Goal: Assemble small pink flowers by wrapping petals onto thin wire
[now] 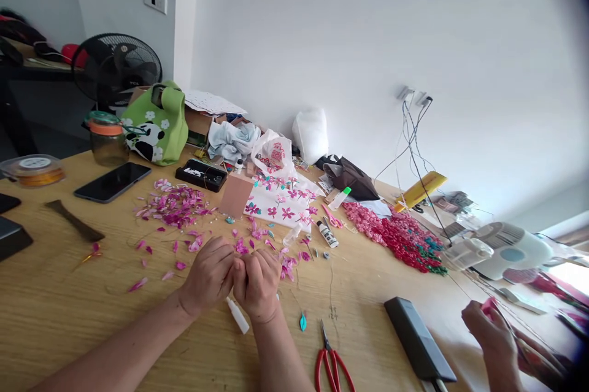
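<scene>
My left hand (210, 274) and my right hand (257, 281) rest together on the wooden table (69, 312), knuckles up and fingers curled inward. The fingertips meet between them, pinching something too small to make out. A small white glue bottle (238, 315) lies under my right wrist. Pink petals (177, 205) are scattered just beyond my hands, with a pink-flowered white sheet (276, 203) farther back.
Red-handled pliers (330, 362) and a teal leaf (302, 321) lie near my right arm. A black box (416, 338), a pile of red and pink flowers (400, 235), a phone (113, 181), a jar (107, 139) and a green panda bag (156, 125) stand around. Another person's hand (492, 334) works at right.
</scene>
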A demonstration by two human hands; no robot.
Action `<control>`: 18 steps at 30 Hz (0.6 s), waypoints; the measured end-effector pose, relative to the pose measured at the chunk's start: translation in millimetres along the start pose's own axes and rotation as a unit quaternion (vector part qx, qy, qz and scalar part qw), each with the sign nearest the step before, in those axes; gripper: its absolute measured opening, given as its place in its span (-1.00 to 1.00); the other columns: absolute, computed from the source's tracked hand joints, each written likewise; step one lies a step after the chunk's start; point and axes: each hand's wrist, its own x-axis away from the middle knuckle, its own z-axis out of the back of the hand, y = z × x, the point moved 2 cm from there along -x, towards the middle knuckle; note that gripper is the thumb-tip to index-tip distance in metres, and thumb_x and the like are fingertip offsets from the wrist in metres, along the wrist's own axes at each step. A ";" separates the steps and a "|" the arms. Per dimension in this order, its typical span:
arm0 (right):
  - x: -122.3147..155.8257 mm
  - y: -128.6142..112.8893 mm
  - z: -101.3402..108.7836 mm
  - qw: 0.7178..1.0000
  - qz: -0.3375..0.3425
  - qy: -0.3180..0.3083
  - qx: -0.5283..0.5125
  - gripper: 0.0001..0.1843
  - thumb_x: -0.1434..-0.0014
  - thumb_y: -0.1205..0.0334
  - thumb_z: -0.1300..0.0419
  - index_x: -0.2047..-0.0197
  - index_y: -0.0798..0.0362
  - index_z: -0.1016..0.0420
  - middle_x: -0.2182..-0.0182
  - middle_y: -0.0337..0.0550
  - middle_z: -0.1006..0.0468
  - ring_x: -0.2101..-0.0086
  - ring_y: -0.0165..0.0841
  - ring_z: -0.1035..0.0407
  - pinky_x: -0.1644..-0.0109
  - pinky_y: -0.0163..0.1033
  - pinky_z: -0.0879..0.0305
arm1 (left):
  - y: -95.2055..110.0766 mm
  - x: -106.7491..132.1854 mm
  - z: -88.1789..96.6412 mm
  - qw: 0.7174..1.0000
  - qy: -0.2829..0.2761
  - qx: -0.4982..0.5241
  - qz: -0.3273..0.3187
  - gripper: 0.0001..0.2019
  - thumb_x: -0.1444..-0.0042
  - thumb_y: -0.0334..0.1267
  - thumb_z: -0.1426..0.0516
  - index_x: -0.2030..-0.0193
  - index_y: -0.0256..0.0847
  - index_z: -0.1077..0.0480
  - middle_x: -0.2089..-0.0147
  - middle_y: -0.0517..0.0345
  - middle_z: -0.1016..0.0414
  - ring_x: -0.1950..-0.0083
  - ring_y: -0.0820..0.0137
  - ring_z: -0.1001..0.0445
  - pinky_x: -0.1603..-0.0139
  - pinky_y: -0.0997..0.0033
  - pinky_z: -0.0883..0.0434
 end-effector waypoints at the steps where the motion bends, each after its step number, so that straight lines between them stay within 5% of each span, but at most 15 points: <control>1: 0.3 -0.1 -0.3 1.000 0.000 -0.002 -0.001 -0.80 -0.26 0.36 0.03 0.42 0.02 -0.21 0.61 -0.27 -0.33 0.58 -0.42 -0.15 0.45 -0.27 0.03 | -0.3 -0.1 0.3 1.000 -0.001 -0.001 0.000 -0.70 -0.28 -0.34 0.12 0.46 -0.17 -0.27 0.51 0.13 -0.29 0.42 0.31 -0.21 0.37 0.27 -0.21; 12: 6.0 4.6 -3.5 1.000 -0.016 0.006 -0.004 -0.78 -0.26 0.38 -0.01 0.44 0.03 -0.23 0.62 -0.28 -0.31 0.57 -0.42 -0.12 0.46 -0.27 0.04 | 0.1 -1.2 1.3 1.000 0.022 -0.010 0.015 -0.67 -0.27 -0.34 0.11 0.52 -0.18 -0.26 0.54 0.13 -0.28 0.44 0.33 -0.20 0.38 0.30 -0.20; 18: 5.8 8.6 -8.8 0.993 -0.096 -0.015 -0.062 -0.76 -0.28 0.41 0.03 0.41 0.05 -0.31 0.59 -0.28 -0.33 0.56 -0.45 -0.17 0.44 -0.31 0.03 | -4.3 -4.7 4.7 0.985 0.033 0.099 0.136 -0.83 -0.21 -0.34 -0.04 0.12 -0.20 -0.42 0.31 0.09 -0.49 0.28 0.33 -0.39 0.15 0.27 -0.34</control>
